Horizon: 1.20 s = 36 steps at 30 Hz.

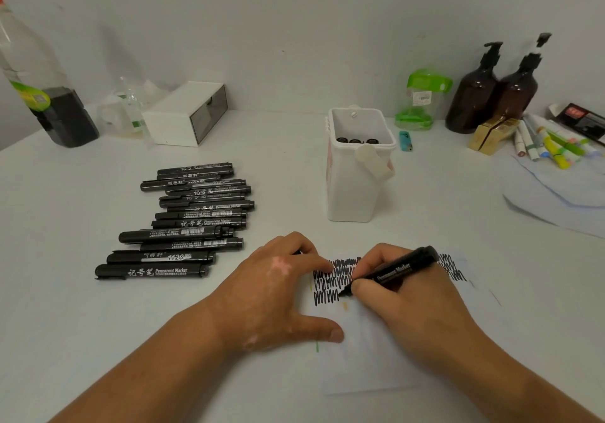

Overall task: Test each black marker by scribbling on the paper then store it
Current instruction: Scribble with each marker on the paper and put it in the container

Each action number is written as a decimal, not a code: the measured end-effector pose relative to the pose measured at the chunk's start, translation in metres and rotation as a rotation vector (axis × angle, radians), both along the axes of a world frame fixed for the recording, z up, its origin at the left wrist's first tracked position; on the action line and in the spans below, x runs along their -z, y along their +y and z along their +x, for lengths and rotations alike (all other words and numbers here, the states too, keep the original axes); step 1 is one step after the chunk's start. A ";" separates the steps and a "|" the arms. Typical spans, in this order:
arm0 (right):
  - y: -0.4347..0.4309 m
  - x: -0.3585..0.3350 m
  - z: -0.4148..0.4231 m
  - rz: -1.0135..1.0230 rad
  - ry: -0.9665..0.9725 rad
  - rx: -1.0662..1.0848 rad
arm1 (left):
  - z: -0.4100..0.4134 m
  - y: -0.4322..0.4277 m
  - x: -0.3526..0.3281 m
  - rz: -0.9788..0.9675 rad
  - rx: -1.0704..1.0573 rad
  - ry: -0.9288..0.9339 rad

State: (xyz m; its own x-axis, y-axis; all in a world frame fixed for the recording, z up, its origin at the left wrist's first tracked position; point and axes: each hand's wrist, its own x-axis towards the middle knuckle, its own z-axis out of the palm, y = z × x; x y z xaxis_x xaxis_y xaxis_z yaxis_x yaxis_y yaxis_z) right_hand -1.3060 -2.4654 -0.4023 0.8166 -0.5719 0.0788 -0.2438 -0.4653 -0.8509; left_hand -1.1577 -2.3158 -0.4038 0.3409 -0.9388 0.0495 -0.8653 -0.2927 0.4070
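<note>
White bin, centre of the frame, with the round ends of three stored markers showing inside; a row of capped loose markers lies on the table at left centre. At lower centre the right hand pinches an uncapped marker between thumb and curled fingers, its tip touching the scribbled paper. The left hand lies palm down on the paper's left edge, thumb spread wide, fingers bent close together, tips pressing the sheet.
</note>
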 end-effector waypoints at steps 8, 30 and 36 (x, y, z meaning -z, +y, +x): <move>-0.013 -0.006 0.000 0.470 -0.269 0.089 | 0.003 0.002 -0.005 -0.220 -0.168 0.323; -0.026 -0.016 -0.007 0.663 -0.517 0.041 | 0.011 -0.003 -0.005 -0.530 -0.189 0.912; -0.025 -0.012 -0.007 0.615 -0.443 -0.008 | 0.010 -0.001 -0.005 -0.459 -0.132 0.834</move>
